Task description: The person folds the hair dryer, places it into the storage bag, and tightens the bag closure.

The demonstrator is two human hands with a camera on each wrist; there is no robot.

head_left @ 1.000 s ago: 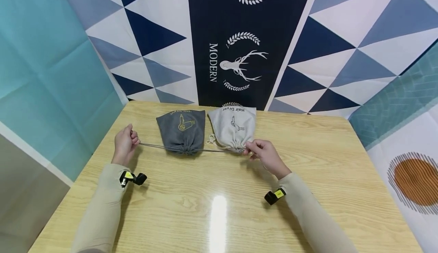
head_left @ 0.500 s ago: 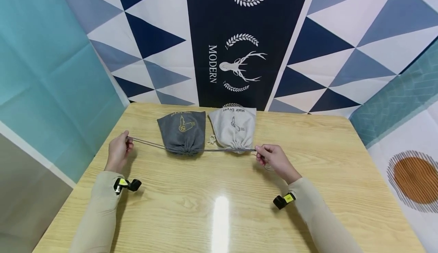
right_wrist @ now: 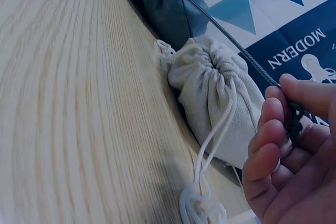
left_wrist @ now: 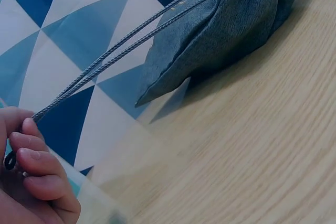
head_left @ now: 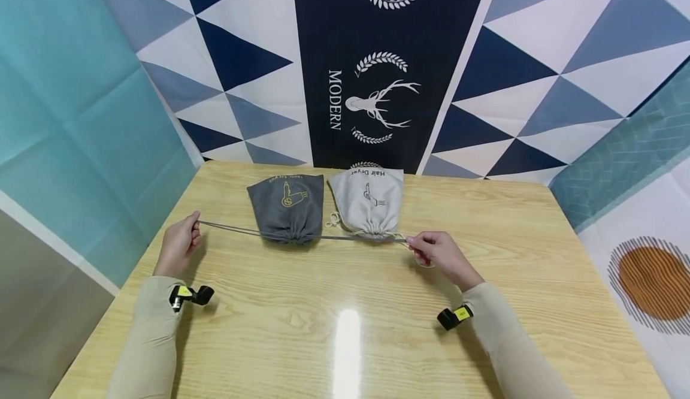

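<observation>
A dark grey drawstring bag (head_left: 288, 207), marked with a yellow hair dryer print, lies on the table with its gathered mouth toward me. From that mouth a grey drawstring (left_wrist: 113, 56) runs taut to both sides. My left hand (head_left: 178, 240) pinches its left end, fingers curled, as the left wrist view shows. The right end is pinched between thumb and fingers of my right hand (head_left: 442, 255), a dark knot (right_wrist: 295, 121) showing in the palm. Beside the grey bag lies a light grey drawstring bag (head_left: 369, 204), also gathered; the taut cord passes in front of its mouth.
White cords (right_wrist: 202, 171) of the light bag trail on the wooden table (head_left: 280, 327), one bunch near my right hand. A patterned cloth wall (head_left: 372, 63) stands right behind both bags. Teal cloth (head_left: 81, 117) borders the left side.
My hands have moved apart, the left further left and the right further right along the grey drawstring. The cord is pulled out longer on the right. Both bags stay practically in place.
</observation>
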